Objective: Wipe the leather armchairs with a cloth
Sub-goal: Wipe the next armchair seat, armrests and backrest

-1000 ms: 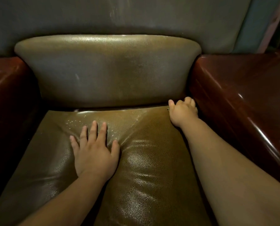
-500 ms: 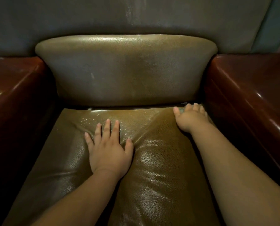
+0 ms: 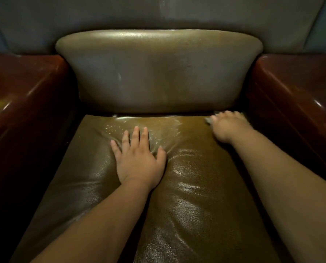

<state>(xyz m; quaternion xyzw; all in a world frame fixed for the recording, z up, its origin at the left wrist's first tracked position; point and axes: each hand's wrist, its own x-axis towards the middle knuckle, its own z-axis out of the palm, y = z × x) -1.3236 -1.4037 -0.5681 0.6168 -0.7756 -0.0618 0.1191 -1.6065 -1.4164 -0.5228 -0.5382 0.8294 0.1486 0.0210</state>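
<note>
A pale scrap of cloth point(image 3: 209, 120) shows under the blurred right hand point(image 3: 228, 126) at the seat cushion's point(image 3: 205, 186) back right corner, below the back cushion point(image 3: 158, 73); whether that grip is clenched on it I cannot tell. The left hand point(image 3: 139, 160) presses flat, fingers straight, mid-cushion by wet droplets point(image 3: 112, 128). Glossy red-brown armrests point(image 3: 300, 88) flank the seat.

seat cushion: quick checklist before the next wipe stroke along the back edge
1. Left hand flat on the olive-brown leather seat cushion, bracing it: ok.
2. Right hand at the back right corner of the cushion: ok.
3. Pale cloth under the right hand: cannot tell, blurred, only a sliver shows.
4. Droplets beyond the left fingertips wiped: not ok.
5. Path along the olive leather back cushion free of objects: ok.
</note>
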